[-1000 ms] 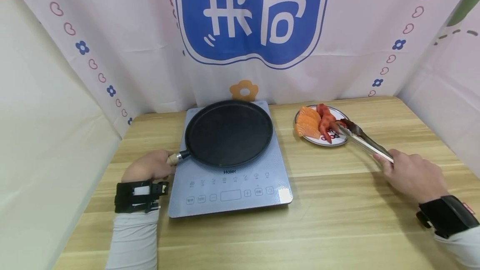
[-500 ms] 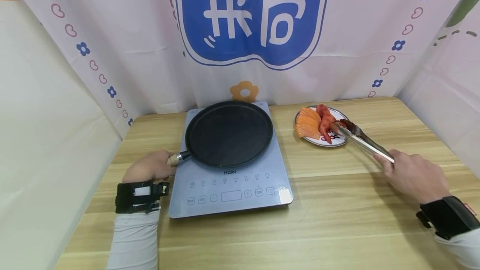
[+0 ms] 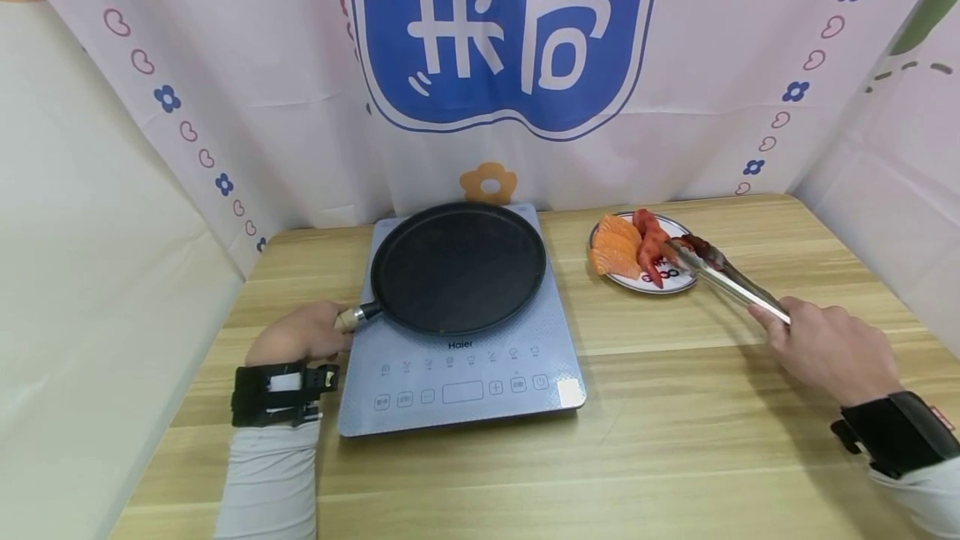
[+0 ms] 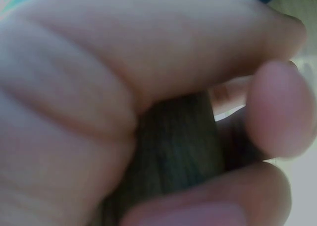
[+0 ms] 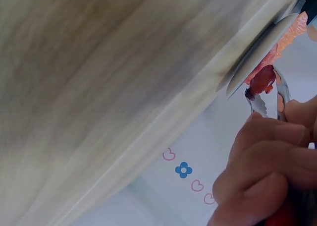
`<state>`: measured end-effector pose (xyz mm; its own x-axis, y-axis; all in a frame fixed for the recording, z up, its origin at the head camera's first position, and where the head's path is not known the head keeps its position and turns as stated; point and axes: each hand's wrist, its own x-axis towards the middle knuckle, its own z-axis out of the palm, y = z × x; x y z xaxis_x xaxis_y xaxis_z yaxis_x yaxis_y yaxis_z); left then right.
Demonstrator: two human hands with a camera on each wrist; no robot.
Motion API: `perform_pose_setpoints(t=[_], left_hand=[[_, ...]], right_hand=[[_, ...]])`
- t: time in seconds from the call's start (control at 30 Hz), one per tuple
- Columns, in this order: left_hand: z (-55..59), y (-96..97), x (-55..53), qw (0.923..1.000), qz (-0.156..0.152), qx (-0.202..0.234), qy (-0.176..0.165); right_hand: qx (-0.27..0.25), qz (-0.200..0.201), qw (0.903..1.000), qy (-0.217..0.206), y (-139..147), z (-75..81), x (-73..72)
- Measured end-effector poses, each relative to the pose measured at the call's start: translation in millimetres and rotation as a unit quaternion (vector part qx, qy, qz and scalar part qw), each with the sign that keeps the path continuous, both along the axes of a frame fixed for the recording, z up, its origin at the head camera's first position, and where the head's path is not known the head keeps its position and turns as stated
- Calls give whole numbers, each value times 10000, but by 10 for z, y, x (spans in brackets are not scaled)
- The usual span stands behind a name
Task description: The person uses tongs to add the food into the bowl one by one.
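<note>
On the surface: pan, tongs and plate

Pan: one, round, flat, black, low-rimmed. Lies level on the cooktop, covering its rear and middle; handle turned toward the near left, wood-toned, with a metal collar.

Left hand: closed round the handle, fingers curled; the left wrist view shows the grip close up, wood grain visible between palm and fingers.

Cooktop: one, pale blue-grey, flat, marked "Haier". Printed symbols and keys along the near part; white square at the near right corner.

Plate: one, small, round, white with dark rim and printed marks. Stands right of the cooktop, apart from it, near the back edge of the surface.

On the plate: orange slices, at the left; red piece, beside them, near the middle.

Tongs: one pair, metal, slanting from the plate toward the near right. Dark red piece between their tips.

Right hand: fingers bent round the tongs, well back from the tips.

Wrists: black strap on each, above pale sleeves.

Backdrop: white cloth with blue emblem, flowers and hearts.
</note>
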<state>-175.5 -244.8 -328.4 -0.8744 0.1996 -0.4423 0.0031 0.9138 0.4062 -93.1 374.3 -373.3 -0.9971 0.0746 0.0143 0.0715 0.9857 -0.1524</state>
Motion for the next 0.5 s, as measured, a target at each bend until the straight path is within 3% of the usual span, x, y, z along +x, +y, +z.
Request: perform_pose_setpoints(t=[0.5], left_hand=[[-1, 6, 3, 10000, 23, -25, -26]], right_hand=[[-161, -86, 9996, -226, 8, 87, 43]])
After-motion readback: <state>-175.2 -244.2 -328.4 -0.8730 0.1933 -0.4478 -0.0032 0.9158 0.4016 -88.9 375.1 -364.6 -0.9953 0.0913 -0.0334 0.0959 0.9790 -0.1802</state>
